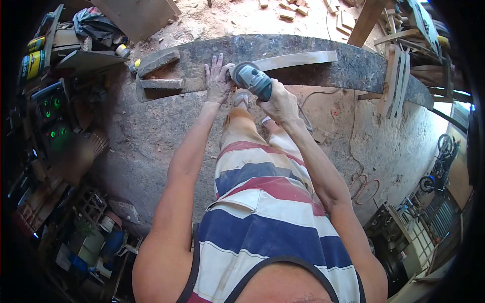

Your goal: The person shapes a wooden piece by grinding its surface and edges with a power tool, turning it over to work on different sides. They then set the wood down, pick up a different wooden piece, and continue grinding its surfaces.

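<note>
My right hand [282, 105] is wrapped around the body of an angle grinder [256, 82], which is teal and dark grey. Its round disc end overlaps the left part of a curved, pale strip of wood [298, 59]. The strip lies along a dark, stained workbench [202, 53]. My left hand [219, 82] lies on the bench just left of the grinder, fingers stretched out and apart. Its thumb side is right at the strip's left end, close to the disc.
Two wooden blocks [161, 84] are at the bench's left end. Thin curved strips [397, 83] hang over its right side. A cord [305, 118] runs across the floor. Wood offcuts [288, 13] are scattered beyond the bench. A motorcycle [442, 159] stands far right.
</note>
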A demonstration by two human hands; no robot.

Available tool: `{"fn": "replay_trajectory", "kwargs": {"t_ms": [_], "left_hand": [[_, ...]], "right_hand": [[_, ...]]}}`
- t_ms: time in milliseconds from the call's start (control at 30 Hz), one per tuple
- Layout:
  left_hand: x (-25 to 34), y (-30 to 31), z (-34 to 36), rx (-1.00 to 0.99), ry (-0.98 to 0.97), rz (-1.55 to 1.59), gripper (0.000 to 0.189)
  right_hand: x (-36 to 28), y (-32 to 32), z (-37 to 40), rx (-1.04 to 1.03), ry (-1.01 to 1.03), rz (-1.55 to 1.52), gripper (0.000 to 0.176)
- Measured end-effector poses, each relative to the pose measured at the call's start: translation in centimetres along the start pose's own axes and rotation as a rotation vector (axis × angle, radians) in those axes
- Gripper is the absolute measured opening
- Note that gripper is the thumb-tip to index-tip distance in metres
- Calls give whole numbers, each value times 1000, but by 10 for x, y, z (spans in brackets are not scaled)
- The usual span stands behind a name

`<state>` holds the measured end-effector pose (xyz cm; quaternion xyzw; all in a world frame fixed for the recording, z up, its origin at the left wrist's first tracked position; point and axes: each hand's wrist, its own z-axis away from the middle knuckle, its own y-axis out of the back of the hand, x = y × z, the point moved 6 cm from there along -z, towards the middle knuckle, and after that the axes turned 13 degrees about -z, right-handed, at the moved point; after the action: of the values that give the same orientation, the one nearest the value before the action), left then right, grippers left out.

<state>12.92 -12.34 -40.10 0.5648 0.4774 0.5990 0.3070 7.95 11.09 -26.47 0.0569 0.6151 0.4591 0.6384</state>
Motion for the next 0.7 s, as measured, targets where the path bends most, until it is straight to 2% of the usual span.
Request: {"fn": "replay_trajectory", "kwargs": {"t_ms": [100,367,400,700], "left_hand": [[-2,-4,-1,26,-23,-15,54],[-1,0,-2,3,-46,-9,58],[-2,1,-3,-2,-53,-18,59],[0,5,-4,-18,-63,3,63]], "right_hand": [[-8,-2,-9,-12,28,39,59],[15,17,-18,81,-106,90,59],[21,18,-18,75,-190,97,60],[34,37,-7,94,-157,230,60]]}}
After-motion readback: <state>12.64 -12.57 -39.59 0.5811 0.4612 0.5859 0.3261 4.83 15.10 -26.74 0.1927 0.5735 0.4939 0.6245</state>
